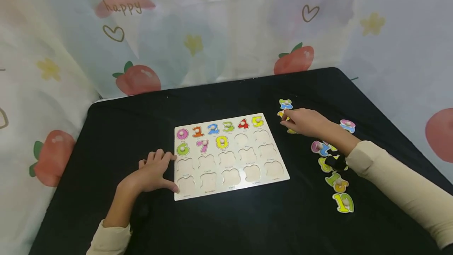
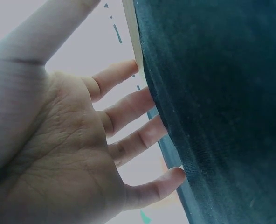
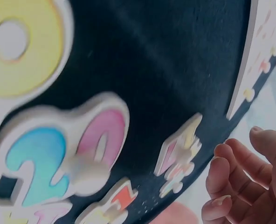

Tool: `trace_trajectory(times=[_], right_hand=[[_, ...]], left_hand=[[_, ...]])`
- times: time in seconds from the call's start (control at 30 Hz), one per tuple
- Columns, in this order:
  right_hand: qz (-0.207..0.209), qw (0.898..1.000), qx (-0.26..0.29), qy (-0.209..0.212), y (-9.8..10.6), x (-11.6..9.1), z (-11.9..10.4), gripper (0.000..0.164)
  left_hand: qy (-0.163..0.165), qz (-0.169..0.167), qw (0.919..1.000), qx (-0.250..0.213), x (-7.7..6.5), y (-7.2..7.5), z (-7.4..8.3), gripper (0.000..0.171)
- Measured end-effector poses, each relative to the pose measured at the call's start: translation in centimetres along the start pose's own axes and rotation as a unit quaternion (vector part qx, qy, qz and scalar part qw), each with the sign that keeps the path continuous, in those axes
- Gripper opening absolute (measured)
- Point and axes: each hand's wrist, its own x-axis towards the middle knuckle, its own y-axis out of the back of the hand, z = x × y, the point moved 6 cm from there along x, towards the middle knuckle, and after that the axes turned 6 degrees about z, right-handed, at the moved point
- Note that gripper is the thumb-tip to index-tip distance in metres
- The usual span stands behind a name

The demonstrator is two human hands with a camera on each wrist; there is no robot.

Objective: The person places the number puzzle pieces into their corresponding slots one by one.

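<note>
A pale wooden number board (image 1: 234, 141) lies on the black cloth, with knobbed pieces 0 to 8 seated in its upper rows. My left hand (image 1: 153, 172) rests at its left edge, fingers spread and thumb on the lower left corner. At the right, my right hand (image 1: 306, 122) is low over a short column of loose number pieces, fingertips right at a yellow piece (image 1: 282, 114). A green and blue piece (image 1: 286, 104) lies just beyond. The right wrist view shows the fingers (image 3: 219, 172) loosely bent, thumb apart, nothing between them.
More loose knobbed pieces lie beside the right forearm, among them a yellow and green 19 (image 1: 343, 202), a green and orange piece (image 1: 337, 183) and a pink and blue one (image 1: 348, 125). A printed fabric backdrop (image 1: 226, 30) stands behind the table.
</note>
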Motion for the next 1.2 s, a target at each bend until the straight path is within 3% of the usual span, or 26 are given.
trace_trajectory(times=[0.3, 0.5, 0.87, 1.2], right_hand=[[-0.003, 0.999, 0.027, -0.036, 0.2, -2.4, 2.7, 0.021], [0.013, 0.999, 0.021, -0.040, 1.4, -2.6, 4.2, 0.020], [0.005, 0.998, 0.013, -0.059, 1.6, -2.8, 6.6, 0.021], [-0.065, 0.995, 0.036, -0.070, 2.4, -4.3, 7.6, 0.022]], left_hand=[[0.005, -0.021, 0.9997, -0.011, -0.2, -1.2, 0.4, 0.094], [0.012, -0.018, 0.9997, -0.009, 0.1, -1.1, 0.3, 0.094], [0.010, -0.011, 0.9998, -0.011, 0.3, -0.8, 0.3, 0.093], [0.020, -0.010, 0.9997, -0.010, -0.1, -0.2, 0.2, 0.092]])
